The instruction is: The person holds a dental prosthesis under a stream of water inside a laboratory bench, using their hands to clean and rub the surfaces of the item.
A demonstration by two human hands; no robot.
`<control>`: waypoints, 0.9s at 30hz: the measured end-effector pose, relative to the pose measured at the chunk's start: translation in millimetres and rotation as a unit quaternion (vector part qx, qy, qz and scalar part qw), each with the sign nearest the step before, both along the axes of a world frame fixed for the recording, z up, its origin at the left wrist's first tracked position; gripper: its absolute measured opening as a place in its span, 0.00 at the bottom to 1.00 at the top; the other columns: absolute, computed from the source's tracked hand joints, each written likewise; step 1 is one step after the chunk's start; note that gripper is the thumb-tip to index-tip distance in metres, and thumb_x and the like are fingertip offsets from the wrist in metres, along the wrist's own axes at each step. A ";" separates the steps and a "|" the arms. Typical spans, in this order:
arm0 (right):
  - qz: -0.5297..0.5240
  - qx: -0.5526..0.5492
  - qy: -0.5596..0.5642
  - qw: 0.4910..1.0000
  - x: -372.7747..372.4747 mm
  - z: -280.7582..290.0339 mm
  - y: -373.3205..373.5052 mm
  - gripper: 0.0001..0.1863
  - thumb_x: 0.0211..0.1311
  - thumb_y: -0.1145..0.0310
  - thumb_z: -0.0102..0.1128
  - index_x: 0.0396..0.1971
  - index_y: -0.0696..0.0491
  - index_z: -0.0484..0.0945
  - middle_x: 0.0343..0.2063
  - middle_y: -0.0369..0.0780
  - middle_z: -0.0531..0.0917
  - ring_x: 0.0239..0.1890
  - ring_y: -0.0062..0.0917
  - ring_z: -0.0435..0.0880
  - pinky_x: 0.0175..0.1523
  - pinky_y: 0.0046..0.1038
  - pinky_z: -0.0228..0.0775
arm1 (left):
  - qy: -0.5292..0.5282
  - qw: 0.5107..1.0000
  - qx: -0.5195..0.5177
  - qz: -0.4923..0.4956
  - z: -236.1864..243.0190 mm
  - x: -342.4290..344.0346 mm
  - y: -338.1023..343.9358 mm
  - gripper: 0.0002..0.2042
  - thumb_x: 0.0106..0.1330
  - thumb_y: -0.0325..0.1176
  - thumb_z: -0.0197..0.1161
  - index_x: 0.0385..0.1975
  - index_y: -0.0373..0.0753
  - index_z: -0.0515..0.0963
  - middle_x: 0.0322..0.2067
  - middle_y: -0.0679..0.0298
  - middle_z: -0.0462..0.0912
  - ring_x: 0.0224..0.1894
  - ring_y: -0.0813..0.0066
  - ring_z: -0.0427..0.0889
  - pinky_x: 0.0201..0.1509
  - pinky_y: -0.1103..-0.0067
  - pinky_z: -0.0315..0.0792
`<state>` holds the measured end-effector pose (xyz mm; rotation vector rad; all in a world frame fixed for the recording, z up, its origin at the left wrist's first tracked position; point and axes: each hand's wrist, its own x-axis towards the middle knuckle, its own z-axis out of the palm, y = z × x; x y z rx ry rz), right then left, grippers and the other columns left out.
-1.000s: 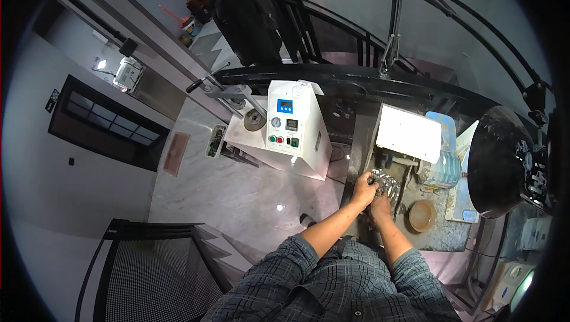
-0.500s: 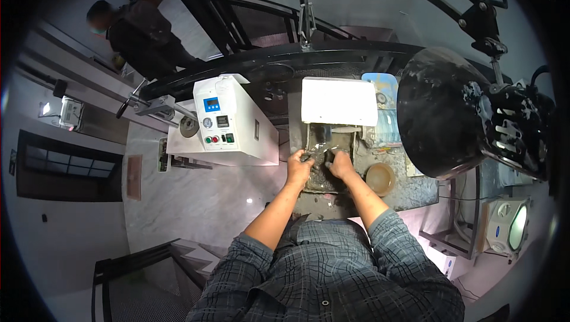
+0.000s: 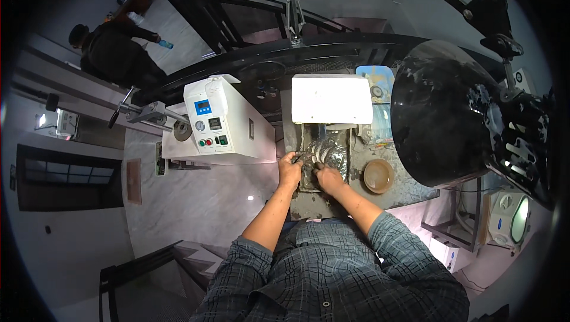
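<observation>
My left hand (image 3: pixel 290 170) is at the left edge of a shallow, wet, muddy tray (image 3: pixel 301 186). Its fingers are closed around something small and dark that I cannot make out. Inside the tray, toward its near right, my right hand (image 3: pixel 330 179) has its fingers bent down at the wet surface. Whatever they may hold is hidden. A pale curved shape, perhaps a glint on the water, lies just beyond those fingertips. Over the far end of the tray stands a bright white panel (image 3: pixel 331 99).
A round brown bowl (image 3: pixel 378 176) stands right of the tray. Close by on the right hangs a large black lamp shade (image 3: pixel 442 114). To the left is a white machine (image 3: pixel 237 126) with a display and buttons. Far left, another person (image 3: pixel 119 55) holds a blue-green object.
My right hand has moved nearer to me within the tray. The left hand stays at the tray's left side. The background person now bends with an arm stretched out; the view has shifted slightly.
</observation>
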<state>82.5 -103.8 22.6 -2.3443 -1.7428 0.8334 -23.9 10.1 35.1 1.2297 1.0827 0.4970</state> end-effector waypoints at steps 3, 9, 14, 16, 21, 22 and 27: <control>-0.106 0.075 -0.103 0.986 1.5 -6.0 -13.7 0.23 0.52 0.75 0.50 0.52 0.56 0.71 0.56 0.53 0.67 0.56 0.45 0.69 0.50 0.38 0.72 | 0.019 0.999 0.020 -0.017 -3.7 8.1 -3.2 0.10 0.54 0.18 0.59 0.37 0.29 0.77 0.32 0.64 0.80 0.34 0.78 0.76 0.41 0.82 0.69; -0.165 0.012 0.034 0.986 -3.1 -15.8 -11.2 0.15 0.53 0.75 0.50 0.41 0.59 0.76 0.47 0.53 0.75 0.47 0.45 0.77 0.50 0.38 0.72 | 0.056 0.992 0.104 -0.038 -30.9 14.3 5.1 0.11 0.53 0.21 0.61 0.37 0.28 0.77 0.33 0.58 0.82 0.36 0.72 0.80 0.43 0.78 0.71; -0.203 0.023 0.189 0.960 31.0 12.7 -20.1 0.16 0.45 0.71 0.63 0.38 0.58 0.81 0.35 0.51 0.82 0.41 0.43 0.81 0.49 0.33 0.72 | 0.131 0.973 0.149 -0.115 -11.5 20.4 6.6 0.12 0.51 0.24 0.64 0.36 0.30 0.78 0.31 0.54 0.83 0.36 0.66 0.82 0.43 0.77 0.72; -0.262 0.126 0.239 0.927 42.2 7.2 -20.9 0.19 0.42 0.71 0.64 0.39 0.57 0.80 0.36 0.49 0.83 0.40 0.38 0.82 0.49 0.31 0.71 | 0.151 0.965 0.162 -0.140 -9.9 26.7 9.4 0.12 0.51 0.24 0.64 0.36 0.29 0.79 0.32 0.53 0.83 0.36 0.66 0.82 0.44 0.77 0.72; -0.204 0.317 0.280 0.883 56.5 39.0 -5.1 0.22 0.42 0.73 0.59 0.43 0.59 0.76 0.36 0.51 0.81 0.39 0.37 0.82 0.48 0.32 0.71 | 0.144 0.968 0.133 -0.154 -6.8 44.7 4.6 0.12 0.52 0.24 0.64 0.37 0.28 0.79 0.34 0.53 0.83 0.39 0.68 0.81 0.46 0.77 0.71; -0.176 0.321 0.291 0.884 57.7 40.5 -1.8 0.22 0.42 0.73 0.59 0.43 0.60 0.76 0.36 0.52 0.81 0.39 0.38 0.82 0.48 0.32 0.71 | 0.136 0.973 0.113 -0.148 -4.7 48.1 2.2 0.12 0.52 0.24 0.64 0.37 0.28 0.79 0.34 0.53 0.83 0.39 0.69 0.81 0.46 0.77 0.71; -0.270 0.165 0.144 0.938 79.1 -11.7 12.3 0.16 0.48 0.72 0.61 0.39 0.60 0.79 0.35 0.52 0.82 0.43 0.42 0.82 0.50 0.33 0.70 | 0.060 0.993 0.082 -0.054 -17.1 67.3 7.5 0.06 0.52 0.22 0.63 0.29 0.29 0.80 0.22 0.65 0.80 0.26 0.79 0.75 0.34 0.78 0.69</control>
